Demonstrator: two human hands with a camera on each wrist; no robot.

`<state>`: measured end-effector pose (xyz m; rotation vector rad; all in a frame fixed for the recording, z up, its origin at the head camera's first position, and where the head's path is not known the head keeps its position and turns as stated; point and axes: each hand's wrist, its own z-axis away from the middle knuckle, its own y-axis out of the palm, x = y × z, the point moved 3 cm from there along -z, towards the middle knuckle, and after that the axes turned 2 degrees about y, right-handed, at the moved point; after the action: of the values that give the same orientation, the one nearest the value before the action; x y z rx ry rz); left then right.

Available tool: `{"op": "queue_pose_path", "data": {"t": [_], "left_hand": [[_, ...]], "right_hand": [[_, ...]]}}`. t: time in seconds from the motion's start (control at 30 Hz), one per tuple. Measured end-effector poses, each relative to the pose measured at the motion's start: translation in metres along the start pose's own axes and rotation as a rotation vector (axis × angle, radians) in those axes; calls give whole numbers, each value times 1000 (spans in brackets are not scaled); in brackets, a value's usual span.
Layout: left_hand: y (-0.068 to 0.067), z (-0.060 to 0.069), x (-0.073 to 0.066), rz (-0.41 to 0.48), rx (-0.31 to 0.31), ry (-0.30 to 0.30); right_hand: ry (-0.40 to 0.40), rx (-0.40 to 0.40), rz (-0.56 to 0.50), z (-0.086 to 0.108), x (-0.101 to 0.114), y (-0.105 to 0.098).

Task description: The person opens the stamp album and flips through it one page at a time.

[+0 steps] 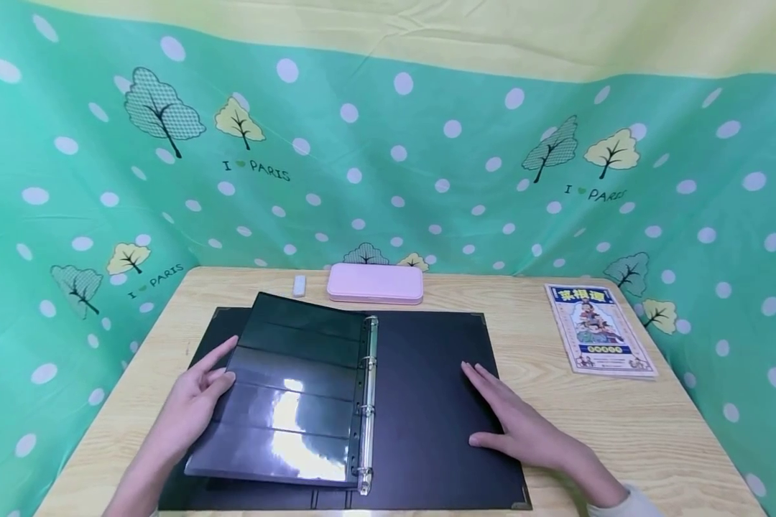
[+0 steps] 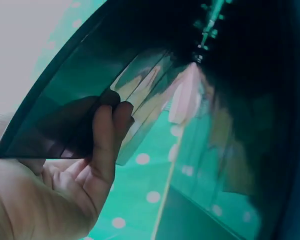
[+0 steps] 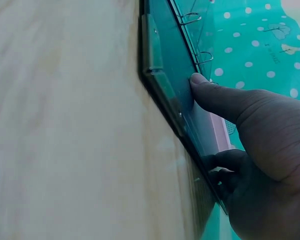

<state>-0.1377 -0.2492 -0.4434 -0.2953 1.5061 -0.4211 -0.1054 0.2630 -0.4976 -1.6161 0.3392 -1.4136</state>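
A black ring binder lies spread on the table, its bare right cover (image 1: 427, 402) flat. Black pocket pages (image 1: 297, 359) hang on its metal rings (image 1: 367, 406) and lean over the left cover, their outer edge raised. With thumb and fingers my left hand (image 1: 197, 402) pinches that outer edge; the left wrist view shows fingers (image 2: 105, 135) against a glossy page. My right hand (image 1: 524, 420) rests on the right cover near its outer edge, fingers extended and thumb (image 3: 202, 87) apart from them. Some right fingers are partly hidden in the right wrist view.
Behind the binder sit a pink pencil case (image 1: 375, 283) and a small white eraser-like block (image 1: 299, 286). A booklet with an illustrated cover (image 1: 598, 330) lies at the right of the wooden table (image 1: 672, 431). A green dotted cloth (image 1: 388, 179) hangs around the back and sides.
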Motion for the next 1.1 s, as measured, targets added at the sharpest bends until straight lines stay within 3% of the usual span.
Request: {"op": "queue_pose_path", "data": {"t": [0.4, 0.77, 0.9, 1.1], "left_hand": [[10, -2, 18, -190, -11, -86], [16, -7, 24, -355, -123, 14], [20, -7, 28, -413, -111, 33], [23, -9, 33, -465, -40, 20]], "right_hand": [[4, -3, -7, 1, 0, 1], [3, -6, -12, 0, -2, 2], [11, 2, -21, 0, -3, 3], [9, 1, -28, 0, -2, 2]]}}
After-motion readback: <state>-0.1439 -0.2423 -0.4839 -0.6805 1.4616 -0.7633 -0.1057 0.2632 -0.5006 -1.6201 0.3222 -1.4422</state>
